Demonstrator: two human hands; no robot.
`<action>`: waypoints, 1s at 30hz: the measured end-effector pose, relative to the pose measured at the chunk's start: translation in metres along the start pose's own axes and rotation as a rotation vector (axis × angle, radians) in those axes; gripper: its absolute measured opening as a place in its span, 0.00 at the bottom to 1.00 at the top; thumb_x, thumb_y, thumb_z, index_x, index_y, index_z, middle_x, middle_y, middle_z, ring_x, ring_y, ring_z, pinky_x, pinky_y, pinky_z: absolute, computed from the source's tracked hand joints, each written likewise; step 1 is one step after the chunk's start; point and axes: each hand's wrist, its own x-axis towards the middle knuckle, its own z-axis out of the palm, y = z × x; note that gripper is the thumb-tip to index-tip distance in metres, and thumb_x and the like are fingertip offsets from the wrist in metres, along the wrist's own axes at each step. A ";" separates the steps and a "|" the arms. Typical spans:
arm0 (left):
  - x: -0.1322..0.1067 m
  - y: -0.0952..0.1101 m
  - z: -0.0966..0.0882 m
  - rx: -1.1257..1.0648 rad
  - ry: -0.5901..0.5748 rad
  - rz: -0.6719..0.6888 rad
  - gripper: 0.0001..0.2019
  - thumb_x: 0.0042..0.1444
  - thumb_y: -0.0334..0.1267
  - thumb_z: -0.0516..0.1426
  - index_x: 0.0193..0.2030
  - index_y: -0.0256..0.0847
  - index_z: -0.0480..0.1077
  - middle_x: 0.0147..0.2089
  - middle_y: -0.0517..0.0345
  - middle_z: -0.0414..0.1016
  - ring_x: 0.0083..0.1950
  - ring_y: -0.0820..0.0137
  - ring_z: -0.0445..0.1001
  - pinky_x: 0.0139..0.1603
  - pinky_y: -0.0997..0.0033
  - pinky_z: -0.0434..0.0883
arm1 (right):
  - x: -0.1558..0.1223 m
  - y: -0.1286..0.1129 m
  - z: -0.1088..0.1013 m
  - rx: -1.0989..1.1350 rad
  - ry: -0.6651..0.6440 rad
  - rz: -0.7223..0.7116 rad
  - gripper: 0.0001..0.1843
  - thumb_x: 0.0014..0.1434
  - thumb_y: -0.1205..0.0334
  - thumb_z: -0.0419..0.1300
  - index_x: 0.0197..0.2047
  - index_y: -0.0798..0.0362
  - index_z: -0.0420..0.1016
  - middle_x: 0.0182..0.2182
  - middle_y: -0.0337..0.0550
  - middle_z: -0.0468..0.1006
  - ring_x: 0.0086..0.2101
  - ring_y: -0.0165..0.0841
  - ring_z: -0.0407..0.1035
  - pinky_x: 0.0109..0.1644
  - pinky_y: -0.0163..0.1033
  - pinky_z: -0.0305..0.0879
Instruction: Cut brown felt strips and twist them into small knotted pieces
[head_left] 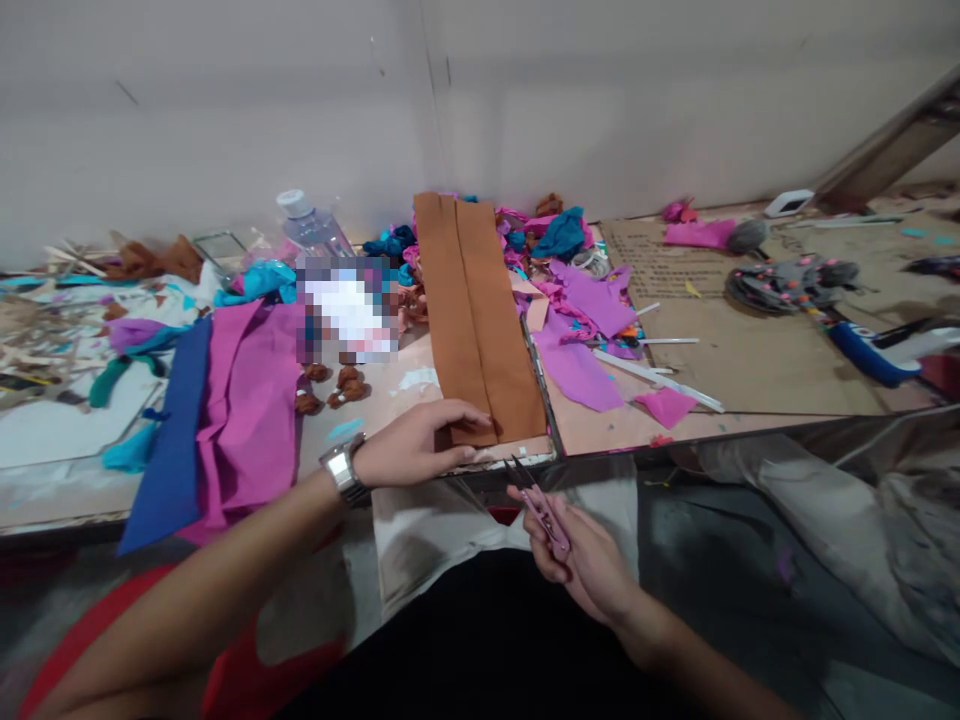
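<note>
A long brown strip [472, 310] of cloth or crepe paper lies folded lengthwise on the table, running away from me. My left hand [420, 440], with a watch [345, 468] on the wrist, rests at its near left corner. The thumb and fingers are apart there, touching the strip's near end. Just in front of the table edge, my right hand [577, 555] is closed around small pink-handled scissors [550, 520]. Their dark blades point up and left, close to the strip's near edge but apart from it.
Left of the strip are blue [176, 420] and magenta sheets [251, 390], several brown crumpled balls [349, 383] and a clear bottle [319, 230]. Purple scraps [577, 360] and white sticks [664, 380] lie right. A pincushion [780, 283] and blue tape roll [870, 350] sit farther right.
</note>
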 end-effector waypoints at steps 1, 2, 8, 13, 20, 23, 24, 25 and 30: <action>-0.004 0.000 0.004 0.024 0.024 0.021 0.19 0.65 0.41 0.63 0.61 0.47 0.74 0.62 0.50 0.80 0.62 0.62 0.80 0.64 0.57 0.78 | -0.001 0.003 0.002 0.010 0.004 0.009 0.25 0.68 0.43 0.63 0.57 0.53 0.80 0.30 0.35 0.62 0.20 0.20 0.49 0.23 0.32 0.38; -0.007 0.000 0.009 0.046 0.056 0.033 0.20 0.64 0.40 0.63 0.63 0.48 0.73 0.63 0.50 0.79 0.63 0.62 0.79 0.66 0.56 0.77 | -0.002 0.006 0.003 0.023 -0.003 0.021 0.24 0.68 0.43 0.64 0.58 0.52 0.79 0.31 0.35 0.62 0.21 0.20 0.50 0.24 0.32 0.39; -0.013 -0.003 0.033 0.088 0.297 0.026 0.18 0.67 0.34 0.60 0.62 0.49 0.74 0.63 0.50 0.79 0.62 0.63 0.80 0.64 0.53 0.79 | -0.001 0.007 0.015 0.070 -0.065 0.046 0.25 0.67 0.47 0.66 0.61 0.51 0.75 0.33 0.38 0.72 0.24 0.26 0.66 0.28 0.34 0.58; -0.011 -0.002 0.046 0.107 0.357 0.085 0.21 0.65 0.30 0.60 0.64 0.50 0.73 0.65 0.50 0.77 0.65 0.64 0.77 0.66 0.53 0.78 | 0.005 0.007 0.017 0.085 -0.144 0.093 0.24 0.69 0.46 0.63 0.61 0.51 0.72 0.34 0.41 0.79 0.24 0.31 0.76 0.27 0.34 0.63; -0.014 -0.005 0.060 0.266 0.463 0.060 0.14 0.68 0.30 0.59 0.57 0.48 0.76 0.50 0.53 0.81 0.50 0.68 0.80 0.50 0.63 0.80 | 0.015 0.001 0.021 0.067 -0.176 0.073 0.24 0.70 0.46 0.63 0.62 0.51 0.70 0.35 0.41 0.80 0.25 0.32 0.79 0.27 0.34 0.69; -0.013 -0.005 0.063 0.392 0.484 0.090 0.11 0.68 0.31 0.60 0.54 0.46 0.78 0.45 0.53 0.80 0.46 0.66 0.77 0.47 0.62 0.77 | 0.018 0.000 0.023 0.066 -0.180 0.086 0.23 0.70 0.47 0.63 0.61 0.51 0.69 0.37 0.41 0.80 0.25 0.33 0.80 0.25 0.33 0.71; -0.013 -0.005 0.064 0.426 0.490 0.095 0.11 0.68 0.31 0.59 0.53 0.46 0.78 0.44 0.53 0.80 0.45 0.66 0.76 0.46 0.62 0.76 | 0.019 0.000 0.024 0.068 -0.185 0.097 0.23 0.70 0.48 0.63 0.61 0.52 0.69 0.37 0.42 0.81 0.25 0.34 0.81 0.24 0.33 0.71; -0.013 -0.006 0.064 0.450 0.493 0.094 0.10 0.68 0.31 0.59 0.52 0.45 0.78 0.43 0.53 0.79 0.45 0.65 0.75 0.46 0.62 0.76 | 0.019 -0.001 0.025 0.069 -0.192 0.111 0.23 0.69 0.48 0.63 0.60 0.52 0.69 0.37 0.42 0.81 0.25 0.34 0.81 0.23 0.33 0.71; -0.015 -0.008 0.066 0.507 0.526 0.054 0.09 0.68 0.33 0.59 0.51 0.47 0.79 0.44 0.53 0.79 0.44 0.66 0.74 0.45 0.62 0.75 | 0.019 -0.003 0.025 0.068 -0.212 0.169 0.23 0.71 0.50 0.60 0.64 0.51 0.67 0.36 0.42 0.81 0.24 0.35 0.81 0.21 0.33 0.72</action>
